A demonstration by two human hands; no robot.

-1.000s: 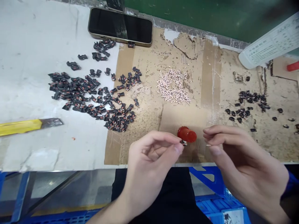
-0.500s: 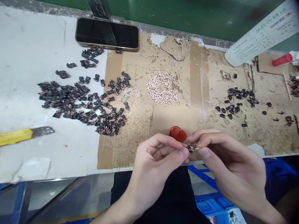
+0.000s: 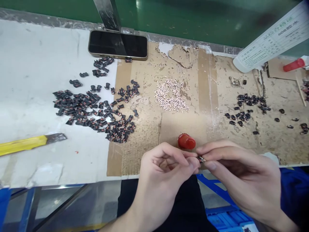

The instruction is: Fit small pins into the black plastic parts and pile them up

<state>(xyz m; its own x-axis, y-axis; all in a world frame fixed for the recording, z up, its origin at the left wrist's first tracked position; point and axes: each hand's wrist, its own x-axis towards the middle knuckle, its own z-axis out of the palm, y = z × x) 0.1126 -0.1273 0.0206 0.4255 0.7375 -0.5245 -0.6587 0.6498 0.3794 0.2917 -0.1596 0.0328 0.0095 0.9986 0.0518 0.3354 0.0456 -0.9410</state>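
Together, low in the view and almost tip to tip: left hand (image 3: 166,177) and right hand (image 3: 243,175), both bare. Clamped between thumb and finger of the left: a small black piece (image 3: 200,159), partly hidden by the fingertips. Pinched together at the right end of that piece: fingers of the right hand, closed on a tiny pale bit (image 3: 203,160), also mostly covered.

Just beyond the fingertips, on a cardboard-covered surface (image 3: 181,124): a small red cup-like object (image 3: 185,141). Farther beyond, slightly left: a scatter of pale bits (image 3: 172,104). Well left of the fingers: a broad spread of black pieces with reddish marks (image 3: 77,103), and farther left a yellow cutter (image 3: 24,144). Beyond that spread: a dark-screened phone (image 3: 118,45). Beyond the fingers to the right: a loose cluster of small dark pieces (image 3: 251,100), and past those a tilted white bottle with a printed label (image 3: 270,42).
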